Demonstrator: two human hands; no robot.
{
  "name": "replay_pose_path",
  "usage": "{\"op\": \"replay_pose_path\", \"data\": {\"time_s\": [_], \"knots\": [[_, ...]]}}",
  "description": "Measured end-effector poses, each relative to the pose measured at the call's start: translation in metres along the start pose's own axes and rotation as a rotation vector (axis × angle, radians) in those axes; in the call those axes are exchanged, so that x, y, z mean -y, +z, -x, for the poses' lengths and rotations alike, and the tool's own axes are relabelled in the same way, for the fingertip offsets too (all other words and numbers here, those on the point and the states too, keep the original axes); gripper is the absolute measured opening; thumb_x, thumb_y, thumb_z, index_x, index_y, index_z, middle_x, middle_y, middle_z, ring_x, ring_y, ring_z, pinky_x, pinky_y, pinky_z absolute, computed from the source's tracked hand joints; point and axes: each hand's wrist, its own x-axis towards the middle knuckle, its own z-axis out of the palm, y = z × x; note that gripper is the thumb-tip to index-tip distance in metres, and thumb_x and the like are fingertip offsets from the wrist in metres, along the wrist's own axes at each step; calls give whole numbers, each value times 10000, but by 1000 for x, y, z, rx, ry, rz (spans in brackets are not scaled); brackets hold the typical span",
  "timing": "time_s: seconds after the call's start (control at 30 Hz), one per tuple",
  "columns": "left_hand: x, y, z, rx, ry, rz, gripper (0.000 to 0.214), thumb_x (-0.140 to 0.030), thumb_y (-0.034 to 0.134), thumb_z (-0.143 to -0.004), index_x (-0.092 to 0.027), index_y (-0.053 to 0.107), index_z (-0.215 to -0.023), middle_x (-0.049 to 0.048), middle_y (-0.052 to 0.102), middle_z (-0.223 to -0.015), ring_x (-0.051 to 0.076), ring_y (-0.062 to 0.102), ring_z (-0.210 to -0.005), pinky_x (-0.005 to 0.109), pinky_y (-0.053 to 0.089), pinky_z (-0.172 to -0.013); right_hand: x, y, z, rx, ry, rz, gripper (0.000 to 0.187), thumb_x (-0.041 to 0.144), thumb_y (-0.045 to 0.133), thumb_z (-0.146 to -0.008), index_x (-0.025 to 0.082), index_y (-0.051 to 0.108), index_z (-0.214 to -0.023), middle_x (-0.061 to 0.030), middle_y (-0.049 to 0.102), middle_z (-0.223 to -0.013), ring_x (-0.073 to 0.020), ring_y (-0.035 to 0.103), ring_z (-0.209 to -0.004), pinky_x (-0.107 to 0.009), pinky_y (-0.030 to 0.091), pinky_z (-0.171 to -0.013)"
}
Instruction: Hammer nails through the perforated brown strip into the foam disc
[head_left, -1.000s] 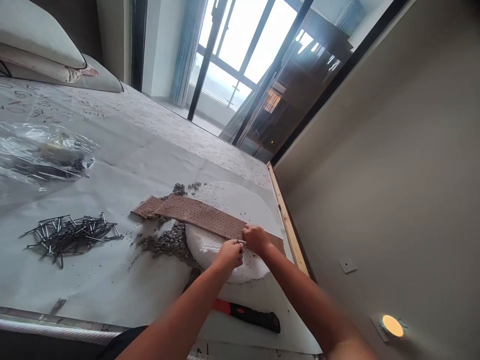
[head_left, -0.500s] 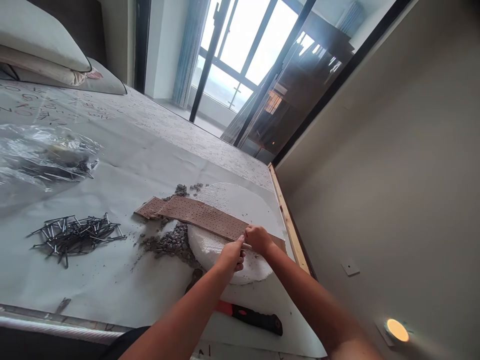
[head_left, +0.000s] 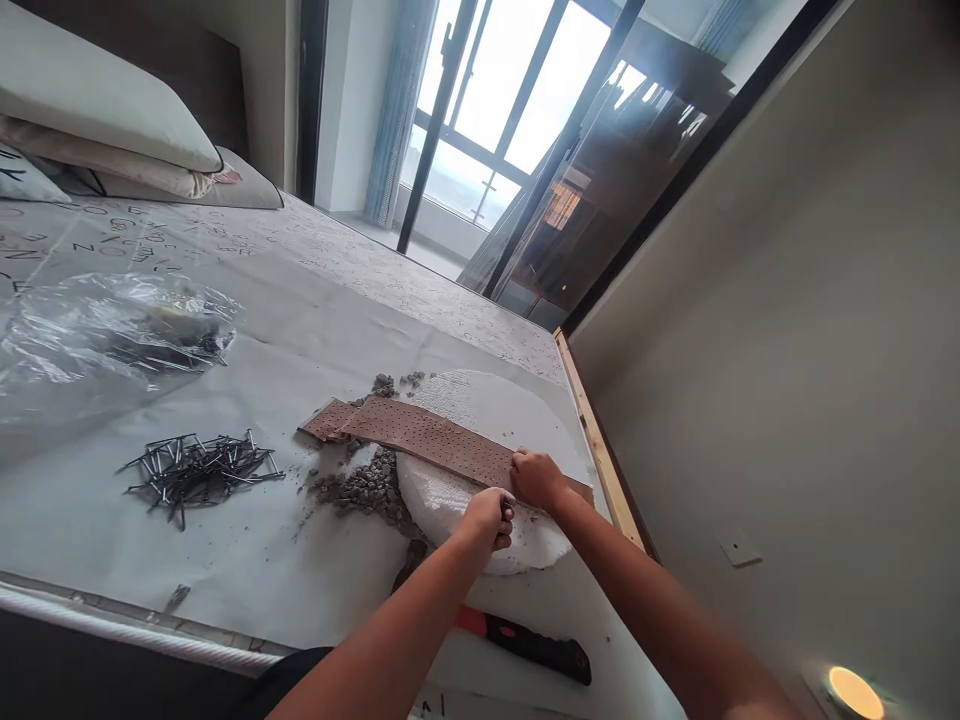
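A brown perforated strip [head_left: 435, 440] lies across a white round foam block [head_left: 480, 420] on a paper-covered bed. My right hand [head_left: 534, 476] is closed and presses down on the strip's near end. My left hand [head_left: 489, 518] is curled beside it at the foam's front edge, pinching what looks like a nail, mostly hidden by the fingers. Grey gravel [head_left: 367, 488] is heaped against the foam's left side.
A pile of dark nails [head_left: 199, 468] lies to the left, with a clear plastic bag [head_left: 105, 335] beyond it. A hammer with a red and black handle [head_left: 525, 645] rests under my left forearm. Pillows [head_left: 97, 110] sit at the far left; a wall runs along the right.
My left hand slid a little toward me, from the strip to the foam's front edge. The view shifted, so everything sits further right in the picture. My right hand stayed on the strip.
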Motion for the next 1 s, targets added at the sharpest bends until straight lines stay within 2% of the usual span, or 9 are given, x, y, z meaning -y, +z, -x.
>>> {"op": "replay_pose_path", "data": {"time_s": [0.23, 0.37, 0.47, 0.57, 0.63, 0.7, 0.77, 0.87, 1.0], "knots": [[-3, 0, -6, -76, 23, 200, 65, -110, 466, -696, -168, 442, -678, -67, 373, -494, 27, 282, -348, 164, 200, -372, -8, -5, -2, -92, 109, -169, 220, 193, 374, -878, 132, 581, -924, -112, 656, -918, -168, 594, -836, -237, 386, -697], [-6, -1, -7, -127, 55, 245, 113, -129, 435, -762, -171, 415, -659, -57, 391, -498, 35, 336, -357, 164, 259, -377, -17, -22, -2, -155, 110, -286, 272, 199, 298, -913, 131, 542, -1010, -107, 656, -978, -146, 601, -871, -220, 418, -707], [-7, 0, -6, -173, 85, 260, 125, -144, 431, -791, -172, 431, -669, -45, 418, -501, 58, 422, -397, 181, 355, -422, -18, -41, 6, -97, -45, -505, 258, 246, 331, -910, 167, 554, -1014, -85, 642, -1084, -131, 599, -959, -214, 445, -752], [-6, 1, -5, -139, 77, 231, 128, -160, 444, -799, -165, 454, -672, -26, 442, -505, 87, 498, -460, 214, 433, -493, -7, -57, 22, 66, -308, -689, 203, 266, 429, -869, 190, 608, -928, -78, 577, -1224, -142, 547, -1093, -233, 446, -832], [-5, 0, -4, -50, 51, 186, 127, -198, 472, -799, -162, 464, -678, -21, 448, -510, 90, 488, -451, 212, 413, -466, 1, -61, 32, 143, -395, -643, 177, 281, 490, -839, 201, 641, -887, -73, 532, -1284, -161, 506, -1156, -251, 436, -867], [-3, -1, -3, 4, 9, 141, 136, -235, 494, -793, -166, 456, -682, -37, 424, -506, 64, 413, -396, 185, 318, -394, 5, -60, 37, 152, -402, -577, 178, 306, 529, -823, 210, 661, -894, -73, 529, -1287, -173, 513, -1149, -258, 439, -867], [-3, -1, -1, -14, -22, 102, 126, -235, 495, -787, -168, 447, -691, -59, 390, -505, 34, 322, -360, 166, 217, -363, 3, -54, 38, 67, -329, -512, 197, 297, 518, -836, 201, 663, -927, -77, 576, -1224, -158, 554, -1084, -241, 442, -852], [-4, 0, 2, -50, -18, 63, 59, -194, 465, -783, -156, 475, -739, -65, 385, -518, 20, 285, -357, 161, 176, -366, -6, -37, 32, -82, -117, -260, 234, 211, 444, -874, 171, 659, -960, -75, 649, -1070, -122, 602, -952, -200, 436, -809], [-4, 1, 2, -33, 24, 56, 66, -193, 489, -758, -152, 507, -806, -59, 410, -539, 16, 285, -362, 167, 171, -376, -9, -13, 23, -71, -2, -16, 246, 136, 430, -857, 149, 675, -840, -88, 677, -921, -140, 622, -802, -214, 434, -691]]}}
